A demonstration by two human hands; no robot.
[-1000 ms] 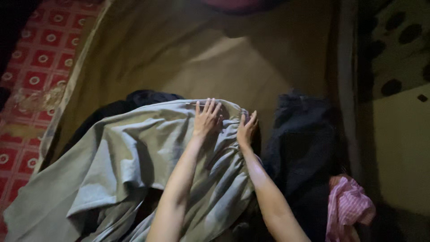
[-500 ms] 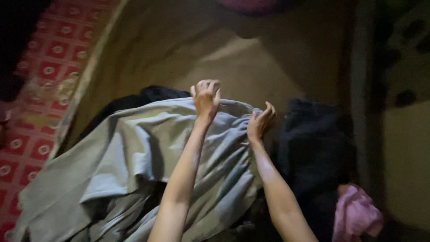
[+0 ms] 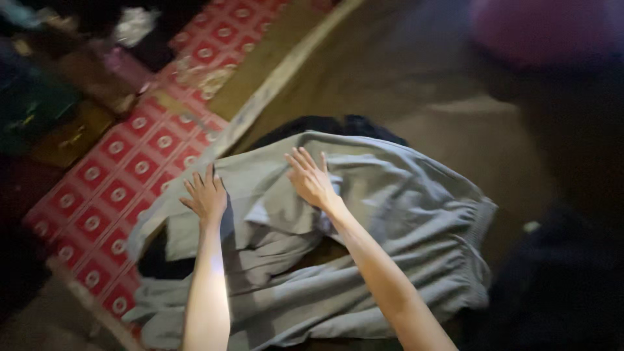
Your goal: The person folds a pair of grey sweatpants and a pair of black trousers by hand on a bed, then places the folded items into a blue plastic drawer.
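Item: grey garment (image 3: 364,214), a large, creased piece of cloth with a gathered band at its 3 o'clock edge, lay spread across the middle of the view on a tan sheet (image 3: 416,104). Left hand (image 3: 207,194): laid flat, palm down, on the garment's 9 o'clock portion, fingers (image 3: 195,188) spread and pointing toward 12 o'clock, pinching nothing. Right hand (image 3: 312,179): laid flat, palm down, on the garment just toward 3 o'clock of the left hand, fingers (image 3: 300,158) spread and pointing toward 11 o'clock, pinching nothing; both bare forearms entered from 6 o'clock. Dark cloth (image 3: 331,123): showed at the garment's 12 o'clock edge, touching it and partly covered by it. Dark mass (image 3: 559,286): lay at 4 o'clock, beside the gathered band; too dim to tell its kind. Red patterned mat (image 3: 130,175): squares with pale rings, ran from 12 o'clock down to 8 o'clock beside a pale border strip of the sheet; the garment's 8 o'clock corner overlapped it. Pink rounded object (image 3: 539,29): at 1 o'clock, blurred, well apart from the hands. Dim clutter (image 3: 58,84): at 10 o'clock, beyond the mat, unidentifiable.
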